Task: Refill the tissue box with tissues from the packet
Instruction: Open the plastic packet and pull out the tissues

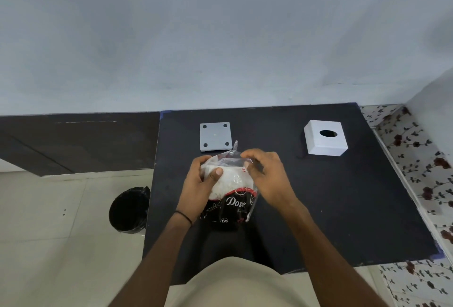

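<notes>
On a black table (318,208), largest to smallest: the white tissue box (326,138), round hole up, stands far right, well apart from the packet (228,191); its base plate (215,136) lies just beyond. The packet's long axis runs toward the wearer, mouth away. Left hand (198,184) clasps the packet's side; right hand (267,174), nearer the box, pinches the plastic mouth.
</notes>
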